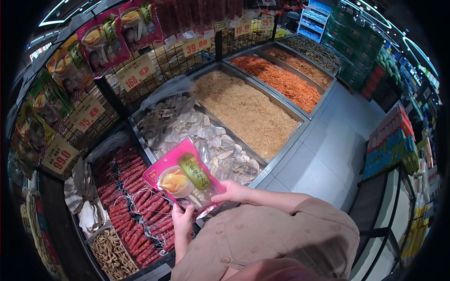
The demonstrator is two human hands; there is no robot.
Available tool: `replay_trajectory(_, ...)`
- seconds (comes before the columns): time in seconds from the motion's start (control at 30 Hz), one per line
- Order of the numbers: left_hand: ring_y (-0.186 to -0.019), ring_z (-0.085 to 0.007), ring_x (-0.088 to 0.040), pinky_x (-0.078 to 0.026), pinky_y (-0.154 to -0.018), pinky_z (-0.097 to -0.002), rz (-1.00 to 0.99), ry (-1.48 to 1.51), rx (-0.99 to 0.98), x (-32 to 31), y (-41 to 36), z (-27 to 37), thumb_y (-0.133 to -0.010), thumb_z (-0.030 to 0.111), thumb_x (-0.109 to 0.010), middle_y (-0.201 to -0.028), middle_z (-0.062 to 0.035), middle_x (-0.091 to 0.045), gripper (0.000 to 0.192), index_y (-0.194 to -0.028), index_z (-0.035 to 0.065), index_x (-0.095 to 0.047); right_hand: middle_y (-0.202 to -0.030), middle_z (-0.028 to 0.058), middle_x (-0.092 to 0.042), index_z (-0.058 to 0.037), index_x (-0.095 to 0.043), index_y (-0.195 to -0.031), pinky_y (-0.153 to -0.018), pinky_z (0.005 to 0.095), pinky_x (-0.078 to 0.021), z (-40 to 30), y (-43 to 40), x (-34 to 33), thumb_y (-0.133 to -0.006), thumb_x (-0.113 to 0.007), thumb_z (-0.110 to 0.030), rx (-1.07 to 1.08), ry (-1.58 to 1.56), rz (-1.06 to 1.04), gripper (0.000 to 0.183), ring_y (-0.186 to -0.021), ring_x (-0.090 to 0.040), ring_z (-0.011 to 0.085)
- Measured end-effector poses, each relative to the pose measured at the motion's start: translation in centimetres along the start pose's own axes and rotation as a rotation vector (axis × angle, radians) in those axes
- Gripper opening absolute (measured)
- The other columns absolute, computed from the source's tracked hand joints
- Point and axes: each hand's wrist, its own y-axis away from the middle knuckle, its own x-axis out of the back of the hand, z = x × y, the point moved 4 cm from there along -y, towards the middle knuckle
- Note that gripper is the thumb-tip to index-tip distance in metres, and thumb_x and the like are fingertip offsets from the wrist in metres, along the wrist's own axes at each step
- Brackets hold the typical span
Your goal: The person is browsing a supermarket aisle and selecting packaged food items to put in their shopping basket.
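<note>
Both my hands hold a pink plastic food packet in front of my body, its printed front with a soup picture facing up. My left hand grips the packet's lower left edge, thumb on the front. At the lower right edge, my right hand pinches it with the thumb on top. Beneath and to the left of the packet lie red dried sausages tied with string. Behind it is a metal bin of flat, greyish dried fish.
Bins of tan dried shrimp and orange dried shrimp stand beyond. Similar packets hang on a black wire rack with price cards. Brown dried goods lie at lower left. Stacked boxes stand on the right, across the tiled floor.
</note>
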Motion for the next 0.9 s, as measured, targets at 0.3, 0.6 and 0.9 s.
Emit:
replay_trajectory(0.3, -0.086, -0.0116, -0.059, -0.047, -0.080, -0.0267, -0.035, -0.171, 0.018, 0.3, 0.3, -0.5, -0.079, 0.009, -0.072, -0.100, -0.0039, -0.062, 0.038, -0.111, 0.0002, -0.052, -0.105, 0.0039, -0.063, -0.0016, -0.058, -0.112, -0.084, 0.0286, -0.0477, -0.6, -0.6, 0.6, -0.081, -0.072, -0.020, 0.170, -0.103, 0.039, 0.039, -0.094, -0.058, 0.0110)
replay_trajectory(0.6, -0.088, -0.0133, -0.061, -0.049, -0.079, -0.0272, -0.119, -0.156, 0.044, -0.2, 0.6, -0.6, -0.074, 0.021, -0.079, -0.101, -0.0057, -0.064, 0.049, -0.111, 0.0001, -0.055, -0.105, 0.0032, -0.063, -0.0015, -0.057, -0.115, -0.084, 0.0283, -0.0473, -1.8, 0.3, 0.5, -0.082, -0.071, -0.019, 0.060, -0.119, 0.074, 0.040, -0.095, -0.058, 0.0115)
replay_trajectory(0.9, -0.087, -0.0133, -0.060, -0.048, -0.081, -0.0291, -0.175, -0.361, 0.234, -1.2, 1.2, -0.4, -0.078, 0.008, -0.073, -0.096, -0.0047, -0.064, 0.036, -0.109, -0.0013, -0.056, -0.108, 0.0056, -0.063, -0.0018, -0.057, -0.115, -0.085, 0.0300, -0.0471, -1.3, -0.2, 2.5, -0.086, -0.066, -0.017, 0.324, -0.316, 0.173, 0.034, -0.096, -0.059, 0.0133)
